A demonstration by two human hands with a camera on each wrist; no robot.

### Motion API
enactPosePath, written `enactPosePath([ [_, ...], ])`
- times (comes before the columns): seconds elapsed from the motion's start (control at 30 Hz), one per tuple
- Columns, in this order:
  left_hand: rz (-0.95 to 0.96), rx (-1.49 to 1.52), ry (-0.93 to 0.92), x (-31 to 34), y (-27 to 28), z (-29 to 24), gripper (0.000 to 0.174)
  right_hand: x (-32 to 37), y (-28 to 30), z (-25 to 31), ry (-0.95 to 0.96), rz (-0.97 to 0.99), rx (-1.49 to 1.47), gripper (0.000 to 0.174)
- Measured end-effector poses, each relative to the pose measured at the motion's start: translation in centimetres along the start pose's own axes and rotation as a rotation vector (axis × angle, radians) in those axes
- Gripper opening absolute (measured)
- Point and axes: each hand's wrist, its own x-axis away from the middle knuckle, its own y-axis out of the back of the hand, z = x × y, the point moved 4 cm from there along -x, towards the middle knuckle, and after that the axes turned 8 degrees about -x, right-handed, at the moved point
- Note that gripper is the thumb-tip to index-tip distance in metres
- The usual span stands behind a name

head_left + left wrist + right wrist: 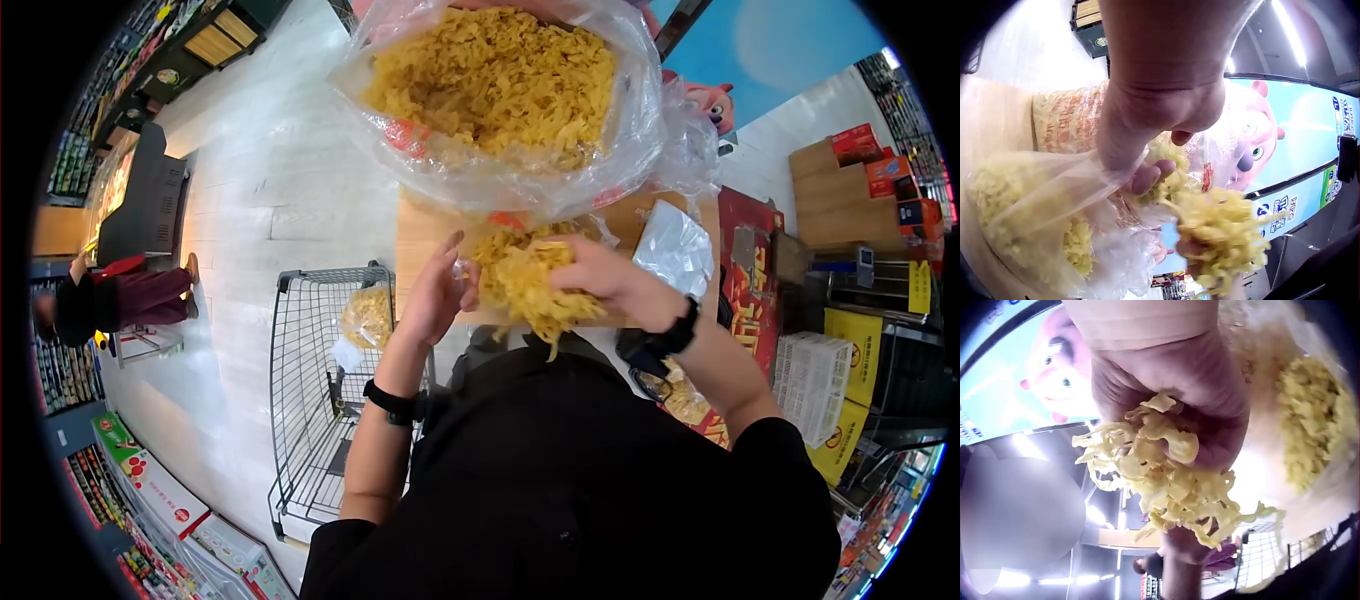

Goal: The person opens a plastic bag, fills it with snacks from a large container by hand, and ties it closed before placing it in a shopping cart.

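My right hand (610, 278) grips a loose clump of yellow curly strips (535, 285), with ends dangling below the fingers. In the right wrist view, this tangle (1160, 469) spills out from under the palm. My left hand (432, 298) pinches the edge of a small clear plastic bag (1088, 184), stretching its film upward. Yellow strips (1004, 200) fill the lower part of that bag, which sits on the wooden table (425, 235). Beyond both hands stands a large open clear bag (642, 125), full of the same strips (500, 70).
A shopping cart (290, 350) stands left of the table, holding a bag of strips (367, 318). A silvery plastic sheet or bag (675, 245) lies on the table's right. Another person (140, 300) is far left. Red boxes (888, 178) are stacked at the right.
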Motion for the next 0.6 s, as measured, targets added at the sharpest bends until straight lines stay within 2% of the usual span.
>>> enactPosePath([
  [0.1,0.021,0.049,0.02,0.2,-0.1,-0.2,0.062,-5.7,3.0,-5.8,0.009,-0.207,-0.285,0.043],
  [0.17,0.006,0.051,0.016,0.4,-0.1,-0.3,0.061,-10.1,6.1,-9.4,0.11,-0.321,-0.249,0.048],
  [0.2,0.013,0.058,0.007,0.5,0.0,-0.3,0.062,-10.9,5.9,-9.2,0.161,-0.379,-0.233,0.05],
  [0.33,0.034,0.078,-0.02,-0.2,0.2,-0.5,0.063,-11.2,4.5,-7.4,0.288,-0.43,0.762,0.061],
  [0.4,0.045,0.088,-0.024,-0.1,0.2,-0.5,0.063,-10.9,2.6,-7.4,0.404,-0.392,1.135,0.065],
  [0.47,0.075,0.096,-0.029,-0.3,0.0,-0.6,0.064,-11.8,2.2,-7.9,0.288,-0.432,1.38,0.065],
  [0.53,0.028,0.101,-0.038,-0.4,-0.3,-0.8,0.058,-11.5,1.4,-7.8,0.367,-0.403,1.536,0.063],
  [0.57,0.002,0.104,-0.042,-0.4,-0.3,-0.9,0.056,-10.8,0.9,-7.9,0.508,-0.354,1.566,0.062],
  [0.6,0.022,0.107,-0.046,-0.3,-0.3,-0.9,0.058,-10.1,0.4,-7.4,0.533,-0.229,1.457,0.061],
])
